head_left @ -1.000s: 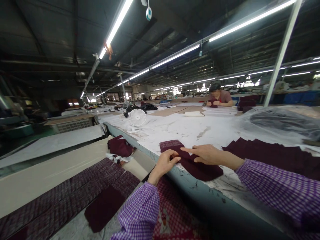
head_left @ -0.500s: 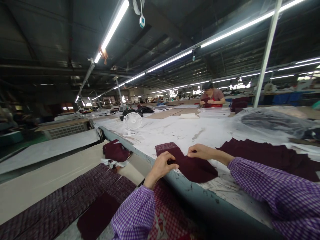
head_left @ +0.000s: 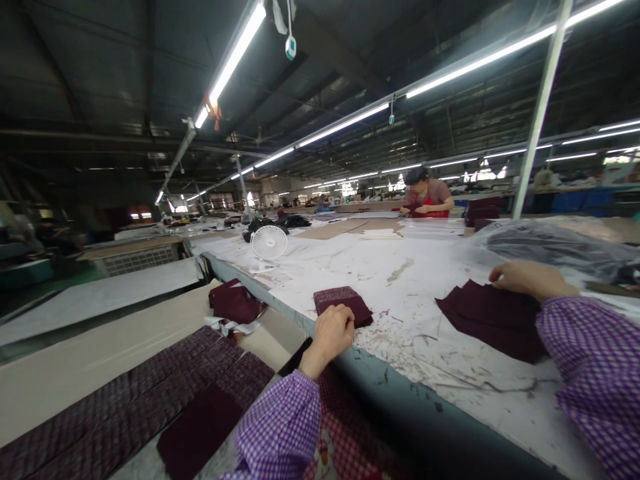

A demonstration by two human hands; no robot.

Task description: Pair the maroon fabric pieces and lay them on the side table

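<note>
Near the table's edge lies a small maroon fabric stack [head_left: 350, 301] with a speckled upper face toward its far end. My left hand [head_left: 331, 335] is closed at the near edge of this stack, fingers curled together; its thumb is hidden. To the right, a fanned pile of maroon fabric pieces [head_left: 493, 320] rests on the white-covered table [head_left: 405, 320]. At the far edge of that pile, my right hand [head_left: 527, 279] pinches a dark maroon piece between thumb and fingers. My right sleeve hides the pile's right part.
On a lower surface at left lie speckled maroon fabric strips [head_left: 125, 400], a plain maroon piece [head_left: 200, 430] and a maroon bundle [head_left: 235, 301]. A white fan [head_left: 269, 243] stands farther back. Clear plastic sheeting [head_left: 555, 243] lies at right. A co-worker [head_left: 427, 193] leans over the far side.
My right hand has moved right, from the stack to the fanned pile. The large maroon piece that spread over the stack no longer lies there. My left hand's fingers have drawn together.
</note>
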